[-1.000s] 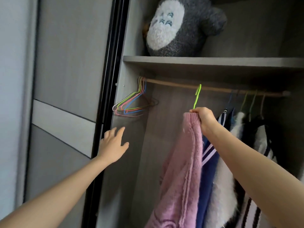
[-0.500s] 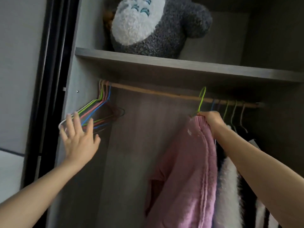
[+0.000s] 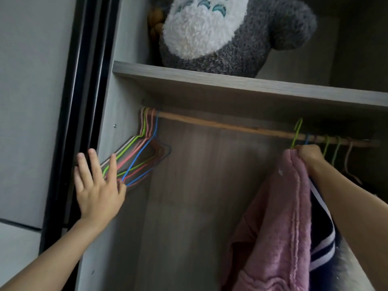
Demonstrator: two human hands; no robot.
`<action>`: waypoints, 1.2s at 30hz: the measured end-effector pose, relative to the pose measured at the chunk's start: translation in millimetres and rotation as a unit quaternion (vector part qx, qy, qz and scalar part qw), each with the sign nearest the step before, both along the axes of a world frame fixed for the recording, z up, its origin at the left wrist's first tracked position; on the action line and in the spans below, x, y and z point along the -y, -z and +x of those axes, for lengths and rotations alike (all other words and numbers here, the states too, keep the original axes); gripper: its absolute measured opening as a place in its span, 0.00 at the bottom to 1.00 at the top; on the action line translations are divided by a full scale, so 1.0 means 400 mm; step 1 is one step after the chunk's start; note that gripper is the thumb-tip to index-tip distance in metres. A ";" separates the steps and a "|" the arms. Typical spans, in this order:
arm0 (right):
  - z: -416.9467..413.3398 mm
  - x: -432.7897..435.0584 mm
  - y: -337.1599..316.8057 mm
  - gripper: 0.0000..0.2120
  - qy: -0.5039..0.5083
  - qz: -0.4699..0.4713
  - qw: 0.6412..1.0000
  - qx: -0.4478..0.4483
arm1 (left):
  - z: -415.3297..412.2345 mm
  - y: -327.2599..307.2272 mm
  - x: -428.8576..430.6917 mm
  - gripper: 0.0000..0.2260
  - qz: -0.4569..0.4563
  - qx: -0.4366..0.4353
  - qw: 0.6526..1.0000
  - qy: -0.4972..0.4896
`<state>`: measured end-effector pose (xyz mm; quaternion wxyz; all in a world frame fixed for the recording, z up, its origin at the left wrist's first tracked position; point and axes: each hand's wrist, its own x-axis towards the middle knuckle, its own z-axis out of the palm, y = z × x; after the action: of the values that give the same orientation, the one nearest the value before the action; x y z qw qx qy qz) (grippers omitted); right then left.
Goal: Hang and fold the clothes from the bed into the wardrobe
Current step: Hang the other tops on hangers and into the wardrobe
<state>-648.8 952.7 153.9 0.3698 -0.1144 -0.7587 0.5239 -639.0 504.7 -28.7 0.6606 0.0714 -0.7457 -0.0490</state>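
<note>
Left hand (image 3: pixel 96 190) spreads flat against the empty wire hangers (image 3: pixel 138 158); right hand (image 3: pixel 310 154) pinches the pink sweater (image 3: pixel 279 227) under its green hanger (image 3: pixel 297 133)

The wardrobe (image 3: pixel 199 206) interior is grey wood-grain panel. A horizontal shelf (image 3: pixel 231 80) spans its upper part; a wooden rail (image 3: pixel 220 124) runs just beneath it. A black sliding-door track (image 3: pixel 88 80) borders the left edge, beside a pale grey door panel (image 3: pixel 31 80). Lighting is dim, darkest at upper right.

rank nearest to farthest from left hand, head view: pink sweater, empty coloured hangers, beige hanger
1. empty coloured hangers, far left, beside the left hand
2. pink sweater, right of centre
3. beige hanger, far right
</note>
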 end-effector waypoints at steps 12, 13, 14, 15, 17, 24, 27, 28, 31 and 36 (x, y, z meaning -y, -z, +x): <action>-0.065 -0.063 0.088 0.08 0.036 0.044 0.997 0.046 | -0.025 0.011 0.020 0.24 -0.032 -0.054 0.998 -0.022; -0.067 -0.076 0.087 0.07 0.043 0.060 0.996 0.052 | -0.026 0.013 0.020 0.24 -0.035 -0.054 0.998 -0.021; -0.067 -0.086 0.086 0.08 0.055 0.079 0.994 0.058 | -0.026 0.016 0.020 0.23 -0.038 -0.054 0.998 -0.022; -0.061 -0.091 0.083 0.09 0.067 0.102 0.990 0.069 | -0.025 0.017 0.021 0.24 -0.040 -0.054 0.997 -0.022; -0.041 -0.086 0.075 0.11 0.095 0.162 0.978 0.096 | -0.023 0.016 0.023 0.24 -0.043 -0.055 0.997 -0.022; 0.031 -0.001 0.069 0.10 0.227 0.443 0.834 0.238 | -0.017 0.015 0.022 0.25 -0.046 -0.056 0.997 -0.017; 0.033 0.066 0.090 0.18 0.287 0.549 0.760 0.195 | 0.000 0.015 0.022 0.26 -0.057 -0.053 0.997 -0.001; 0.027 0.097 0.101 0.18 0.282 0.582 0.744 0.168 | 0.008 0.016 0.025 0.26 -0.067 -0.051 0.996 0.001; -0.005 0.221 0.147 0.17 0.192 0.625 0.744 0.135 | 0.041 0.009 0.058 0.24 -0.114 -0.053 0.992 0.010; -0.058 0.455 0.208 0.18 0.033 0.541 0.832 0.120 | 0.081 0.014 0.147 0.22 -0.170 -0.069 0.983 0.007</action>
<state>-672.1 770.9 70.6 0.2958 0.0173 -0.9551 -0.0004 -606.5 445.9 -34.3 0.7128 -0.0505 -0.6961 0.0690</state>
